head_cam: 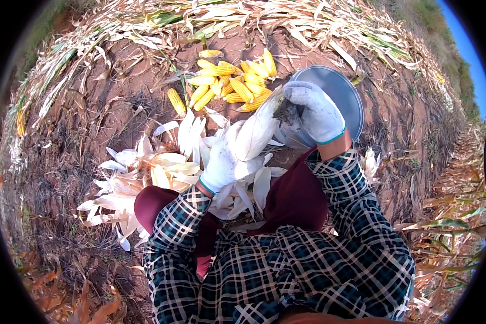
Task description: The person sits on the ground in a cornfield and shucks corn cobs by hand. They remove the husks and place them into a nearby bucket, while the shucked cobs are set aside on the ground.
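Note:
An ear of corn in its pale husk slants up to the right between my gloved hands. My left hand, in a white knit glove, grips its lower end. At the upper tip my right hand, gloved alike, pinches the darkened silk and husk end. The kernels of this ear are hidden by the husk. Beyond my hands lies a heap of bare yellow corn cobs on the soil. Loose stripped husks are piled around and under my left forearm, between my knees and to the left.
A grey bucket stands just behind my right hand. Cut corn stalks and dry leaves form a band along the far side. One husk bundle lies right of my right sleeve. Dry corn plants stand at the right.

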The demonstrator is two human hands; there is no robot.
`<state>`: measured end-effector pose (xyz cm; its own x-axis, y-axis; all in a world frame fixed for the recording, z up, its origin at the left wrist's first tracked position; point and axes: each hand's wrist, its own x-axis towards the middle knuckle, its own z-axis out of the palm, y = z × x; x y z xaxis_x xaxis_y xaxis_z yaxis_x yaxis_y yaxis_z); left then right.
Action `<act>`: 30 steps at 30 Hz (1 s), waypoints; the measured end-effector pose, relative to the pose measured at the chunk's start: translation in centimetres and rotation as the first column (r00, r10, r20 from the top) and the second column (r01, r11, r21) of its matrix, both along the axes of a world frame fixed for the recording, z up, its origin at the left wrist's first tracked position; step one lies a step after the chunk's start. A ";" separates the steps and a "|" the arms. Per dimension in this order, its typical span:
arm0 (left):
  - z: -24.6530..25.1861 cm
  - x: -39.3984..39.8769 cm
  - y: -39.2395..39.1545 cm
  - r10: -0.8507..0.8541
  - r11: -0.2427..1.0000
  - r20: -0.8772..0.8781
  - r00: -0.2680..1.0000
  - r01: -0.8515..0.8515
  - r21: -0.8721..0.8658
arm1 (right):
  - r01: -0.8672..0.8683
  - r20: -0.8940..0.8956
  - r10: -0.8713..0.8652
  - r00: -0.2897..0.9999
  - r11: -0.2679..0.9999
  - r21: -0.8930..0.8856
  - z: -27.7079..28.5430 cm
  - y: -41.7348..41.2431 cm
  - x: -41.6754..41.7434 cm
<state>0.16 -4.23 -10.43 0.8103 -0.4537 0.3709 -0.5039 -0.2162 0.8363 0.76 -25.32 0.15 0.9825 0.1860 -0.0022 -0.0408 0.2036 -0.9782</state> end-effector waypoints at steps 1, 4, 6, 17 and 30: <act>0.7 0.1 0.3 -0.023 0.998 -0.078 0.997 0.018 -0.066 | 0.275 -0.202 -0.233 0.951 0.938 0.210 -0.2 2.2 0.7; -0.9 0.4 0.1 -0.154 0.883 -0.449 0.880 -0.082 -0.463 | 0.299 -0.400 -0.073 0.914 0.786 0.541 -6.1 0.0 5.0; 0.6 0.4 0.6 -0.331 0.764 -0.597 0.731 -0.165 -0.624 | 0.395 -0.502 -0.104 0.858 0.758 0.519 -8.6 -0.3 5.2; -2.1 0.4 1.5 -0.824 0.361 -0.450 0.344 -0.293 -0.885 | -0.049 -0.100 0.075 0.992 0.969 0.241 -8.1 2.9 2.5; -2.0 -0.1 0.3 -0.620 0.630 -0.669 0.409 -0.250 -0.736 | -0.192 -0.026 0.191 0.981 0.980 -0.046 -5.9 3.9 0.4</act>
